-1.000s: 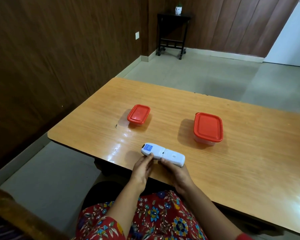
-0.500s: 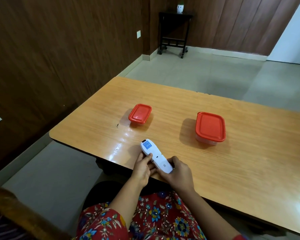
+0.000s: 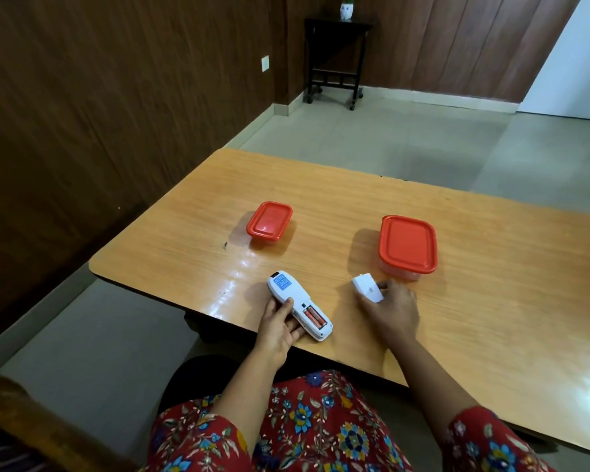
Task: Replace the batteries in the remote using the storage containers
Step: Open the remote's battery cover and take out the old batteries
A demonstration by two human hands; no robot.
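Observation:
A white remote (image 3: 286, 291) lies face down near the table's front edge, its battery bay uncovered. Two orange batteries (image 3: 314, 317) sit inside the bay. My left hand (image 3: 278, 327) grips the remote from the left side, thumb on its back. My right hand (image 3: 390, 306) holds the white battery cover (image 3: 367, 288) on the table, to the right of the remote. A small container with a red lid (image 3: 269, 221) stands at the middle left. A larger container with a red lid (image 3: 407, 248) stands just beyond my right hand. Both lids are on.
The wooden table (image 3: 491, 301) runs off to the right, its left corner rounded. A dark wood wall is on the left. A black side table (image 3: 336, 59) with a small pot stands at the far wall. A chair back (image 3: 24, 424) shows at bottom left.
The battery cover has come off the remote. My right hand has carried it to the right and set it against the table. My left hand still holds the remote.

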